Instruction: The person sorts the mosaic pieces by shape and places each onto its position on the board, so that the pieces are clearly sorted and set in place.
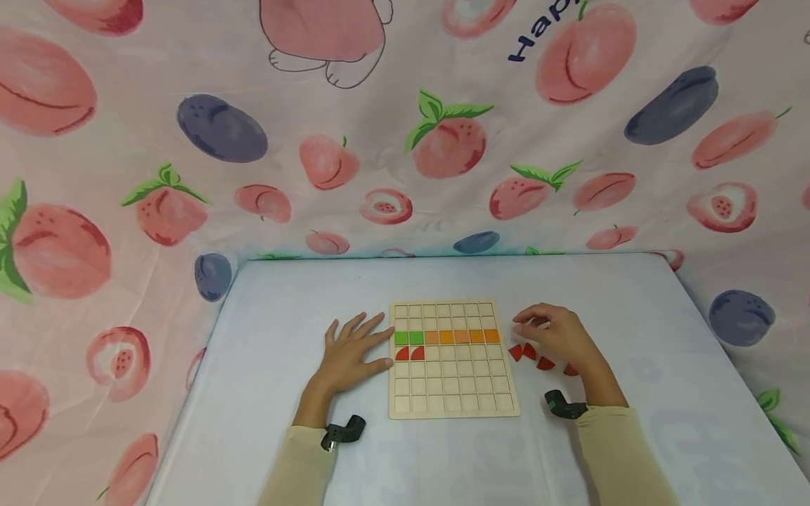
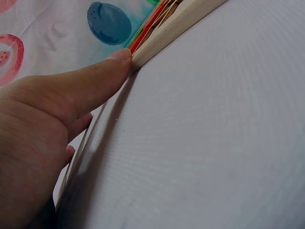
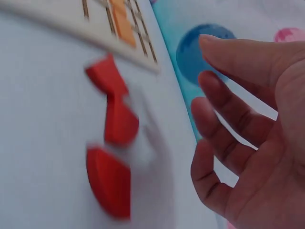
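Observation:
A wooden grid board (image 1: 454, 404) lies flat on the table. One row holds green squares (image 1: 408, 338) at the left, then several orange squares (image 1: 462, 336). Below the green ones sit two red quarter-round pieces (image 1: 410, 353). My left hand (image 1: 346, 358) is spread beside the board, its thumb (image 2: 102, 83) touching the board's left edge. To the right of the board, my right hand (image 1: 560, 337) hovers with loosely bent fingers and nothing between them. Several loose red quarter-round pieces (image 3: 108, 183) lie below and beside it, one partly hidden by the wrist.
White cloth covers the table (image 1: 304, 295). Behind and at the sides hangs a fruit-printed curtain (image 1: 380, 105). A black wrist camera (image 1: 344, 432) sits on the left wrist and another black camera (image 1: 564, 405) on the right.

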`<move>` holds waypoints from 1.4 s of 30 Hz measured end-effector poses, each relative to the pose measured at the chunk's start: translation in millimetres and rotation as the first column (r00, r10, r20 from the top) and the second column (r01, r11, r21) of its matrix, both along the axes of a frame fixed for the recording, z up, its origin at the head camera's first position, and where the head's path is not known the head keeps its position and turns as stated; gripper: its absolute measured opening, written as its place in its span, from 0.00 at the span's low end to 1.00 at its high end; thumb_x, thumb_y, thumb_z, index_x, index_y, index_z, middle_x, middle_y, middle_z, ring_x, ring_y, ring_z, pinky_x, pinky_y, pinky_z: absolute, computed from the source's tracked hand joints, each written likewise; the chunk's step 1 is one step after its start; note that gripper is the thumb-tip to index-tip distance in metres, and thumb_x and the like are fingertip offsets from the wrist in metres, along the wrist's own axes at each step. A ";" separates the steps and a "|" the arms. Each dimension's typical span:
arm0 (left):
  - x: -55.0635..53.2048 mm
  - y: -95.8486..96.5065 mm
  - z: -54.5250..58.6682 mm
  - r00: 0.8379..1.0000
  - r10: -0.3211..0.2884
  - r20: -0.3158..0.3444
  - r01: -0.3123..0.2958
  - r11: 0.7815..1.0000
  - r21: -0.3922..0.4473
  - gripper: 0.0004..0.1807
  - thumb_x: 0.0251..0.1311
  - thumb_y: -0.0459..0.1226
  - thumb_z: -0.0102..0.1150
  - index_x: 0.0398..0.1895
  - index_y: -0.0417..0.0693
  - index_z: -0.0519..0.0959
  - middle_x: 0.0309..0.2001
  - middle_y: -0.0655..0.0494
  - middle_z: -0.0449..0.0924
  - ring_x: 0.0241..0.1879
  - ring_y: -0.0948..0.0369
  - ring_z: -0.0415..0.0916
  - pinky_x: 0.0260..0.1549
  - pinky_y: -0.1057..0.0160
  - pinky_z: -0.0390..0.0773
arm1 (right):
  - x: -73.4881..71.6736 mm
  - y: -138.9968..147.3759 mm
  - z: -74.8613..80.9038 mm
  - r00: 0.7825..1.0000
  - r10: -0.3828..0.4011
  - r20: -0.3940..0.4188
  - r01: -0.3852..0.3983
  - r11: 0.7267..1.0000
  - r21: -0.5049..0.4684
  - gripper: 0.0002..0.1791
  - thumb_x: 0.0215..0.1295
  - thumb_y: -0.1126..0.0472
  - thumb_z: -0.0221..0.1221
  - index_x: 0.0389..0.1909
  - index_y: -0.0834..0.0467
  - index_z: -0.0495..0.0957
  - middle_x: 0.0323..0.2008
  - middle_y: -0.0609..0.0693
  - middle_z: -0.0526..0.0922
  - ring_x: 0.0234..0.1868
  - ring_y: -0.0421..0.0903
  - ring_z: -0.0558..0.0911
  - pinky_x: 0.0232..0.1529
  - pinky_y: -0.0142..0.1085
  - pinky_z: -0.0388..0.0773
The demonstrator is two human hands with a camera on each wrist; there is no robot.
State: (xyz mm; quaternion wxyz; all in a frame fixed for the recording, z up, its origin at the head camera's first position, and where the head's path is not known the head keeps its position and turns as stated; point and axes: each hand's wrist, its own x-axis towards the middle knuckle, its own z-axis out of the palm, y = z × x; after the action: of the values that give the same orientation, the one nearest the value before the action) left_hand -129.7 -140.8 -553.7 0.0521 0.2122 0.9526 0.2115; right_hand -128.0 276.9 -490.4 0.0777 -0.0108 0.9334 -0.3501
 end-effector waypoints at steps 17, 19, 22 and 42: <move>0.7 -0.3 0.4 1.000 -0.003 -0.015 0.003 1.000 0.011 0.37 0.62 0.66 0.57 0.74 0.73 0.68 0.81 0.65 0.56 0.82 0.51 0.46 0.73 0.29 0.35 | 9.7 29.7 -18.1 0.985 0.050 0.167 -0.061 0.996 0.066 0.19 0.60 0.51 0.72 0.50 0.53 0.86 0.42 0.52 0.82 0.45 0.50 0.76 0.38 0.37 0.77; 0.9 -0.4 0.2 1.000 -0.003 -0.019 0.003 1.000 0.011 0.37 0.62 0.66 0.57 0.75 0.73 0.68 0.81 0.65 0.56 0.82 0.50 0.46 0.73 0.29 0.35 | 10.5 29.6 -19.1 0.984 0.049 0.169 -0.062 0.996 0.069 0.20 0.58 0.51 0.73 0.50 0.53 0.86 0.44 0.53 0.82 0.47 0.51 0.76 0.39 0.37 0.77; 1.0 -0.7 -0.4 1.000 -0.004 -0.020 0.004 1.000 0.009 0.37 0.63 0.66 0.56 0.75 0.73 0.68 0.81 0.65 0.56 0.82 0.51 0.46 0.73 0.29 0.35 | 10.9 29.1 -20.1 0.984 0.048 0.172 -0.062 0.995 0.074 0.19 0.57 0.51 0.74 0.49 0.52 0.87 0.45 0.53 0.82 0.48 0.51 0.75 0.36 0.36 0.78; 0.9 -1.3 0.7 1.000 -0.010 -0.011 0.010 1.000 0.015 0.36 0.63 0.66 0.56 0.75 0.74 0.67 0.81 0.65 0.55 0.82 0.51 0.45 0.73 0.30 0.34 | 11.2 25.0 -23.3 0.998 0.014 0.062 -0.014 1.000 -0.002 0.07 0.65 0.58 0.67 0.44 0.50 0.84 0.40 0.50 0.87 0.38 0.46 0.81 0.37 0.37 0.78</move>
State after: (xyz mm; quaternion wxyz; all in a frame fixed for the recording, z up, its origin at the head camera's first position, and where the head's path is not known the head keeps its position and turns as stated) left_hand -128.7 -142.1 -553.0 0.0461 0.2185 0.9502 0.2173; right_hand -116.7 301.9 -513.7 0.1092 -0.0064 0.9301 -0.3506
